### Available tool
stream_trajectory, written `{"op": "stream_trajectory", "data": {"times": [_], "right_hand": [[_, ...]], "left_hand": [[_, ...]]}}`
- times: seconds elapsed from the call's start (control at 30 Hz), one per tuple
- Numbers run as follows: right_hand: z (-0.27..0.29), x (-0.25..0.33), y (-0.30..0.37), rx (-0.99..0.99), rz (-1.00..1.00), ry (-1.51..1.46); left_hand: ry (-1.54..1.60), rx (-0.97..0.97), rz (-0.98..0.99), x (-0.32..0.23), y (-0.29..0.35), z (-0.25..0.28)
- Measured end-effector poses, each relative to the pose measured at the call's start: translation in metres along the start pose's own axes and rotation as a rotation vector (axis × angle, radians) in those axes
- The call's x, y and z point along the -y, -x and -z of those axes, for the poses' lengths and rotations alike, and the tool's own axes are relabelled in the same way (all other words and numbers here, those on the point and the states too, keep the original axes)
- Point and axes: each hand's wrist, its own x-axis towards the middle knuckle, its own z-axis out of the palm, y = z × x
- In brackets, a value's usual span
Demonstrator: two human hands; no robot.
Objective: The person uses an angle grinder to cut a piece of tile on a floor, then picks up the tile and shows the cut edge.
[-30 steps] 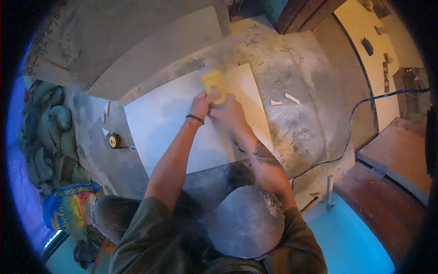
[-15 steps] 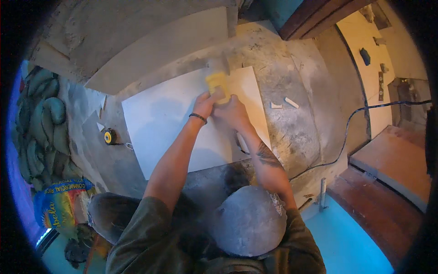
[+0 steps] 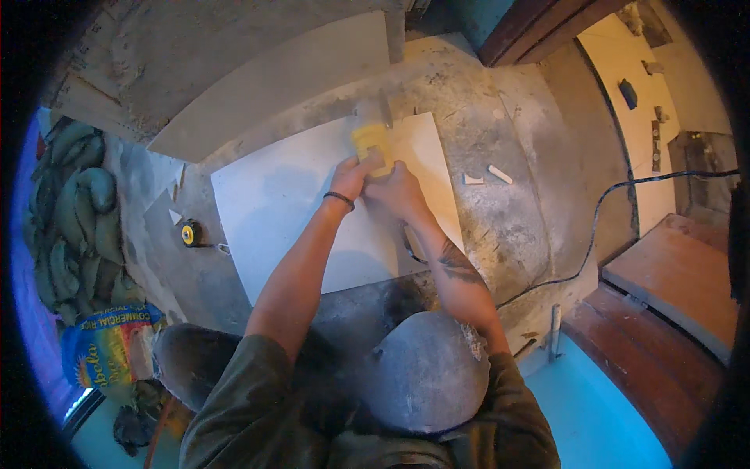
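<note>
left hand (image 3: 349, 177) and right hand (image 3: 398, 190), in the head view, both close around the yellow power tool (image 3: 369, 143), blurred at the far edge of the white board (image 3: 273, 211). i judge it wants a firm, even grip, the black cord (image 3: 631, 184) clear and the board flat on the floor (image 3: 504, 230).

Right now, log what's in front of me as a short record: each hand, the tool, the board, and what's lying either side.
Left hand: gripping the yellow tool
Right hand: gripping the same tool, beside the left hand
Tool detail: far end blurred, exact type unclear
Board: white board, beneath both hands
Left of board: yellow-and-black tape measure
Right of board: two small white pieces; black cable
Far left: colourful printed sack
</note>
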Motion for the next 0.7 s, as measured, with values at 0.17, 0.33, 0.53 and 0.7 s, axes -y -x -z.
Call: {"op": "stream_trajectory", "data": {"times": [0.17, 0.33, 0.53, 0.7], "right_hand": [[0.002, -0.010, -0.003, -0.044, 0.007, 0.076], [0.005, -0.006, -0.002, 0.036, 0.027, 0.023], [-0.003, -0.029, -0.013, -0.027, 0.041, 0.044], [0.007, 0.001, 0.000, 0.059, -0.038, -0.017]], "left_hand": [[-0.044, -0.001, -0.023, -0.003, 0.003, -0.010], [0.100, 0.017, -0.048, -0.004, 0.007, -0.013], [0.116, 0.027, -0.047, -0.001, 0.002, -0.015], [0.070, 0.019, -0.050, 0.001, 0.001, -0.009]]}}
